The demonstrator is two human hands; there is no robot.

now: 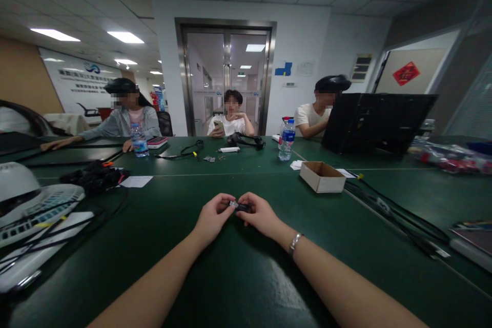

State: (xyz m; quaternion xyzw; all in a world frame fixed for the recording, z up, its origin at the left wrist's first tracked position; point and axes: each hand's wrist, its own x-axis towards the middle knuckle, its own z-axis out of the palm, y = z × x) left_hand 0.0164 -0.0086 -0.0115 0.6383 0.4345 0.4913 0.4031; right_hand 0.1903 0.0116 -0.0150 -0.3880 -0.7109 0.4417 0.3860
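Just above the green table, my left hand [213,217] pinches a small, shiny silver-clear piece [233,204] between thumb and fingertips. Facing it, my right hand [262,214] is closed on a small black piece [243,207], its thumb and fingers wrapped around the outer end. The two pieces meet end to end between the hands; whether they are joined or only touching, I cannot tell. Their exact kind is too small to make out. A silver bracelet [294,244] circles my right wrist.
An open cardboard box [322,178] stands ahead to the right, beside black cables [392,210]. Left are a white fan-like device [49,205] and a black bundle [94,177]. Bottles [286,142], a monitor [374,123] and three seated people [234,122] are across the table [161,215].
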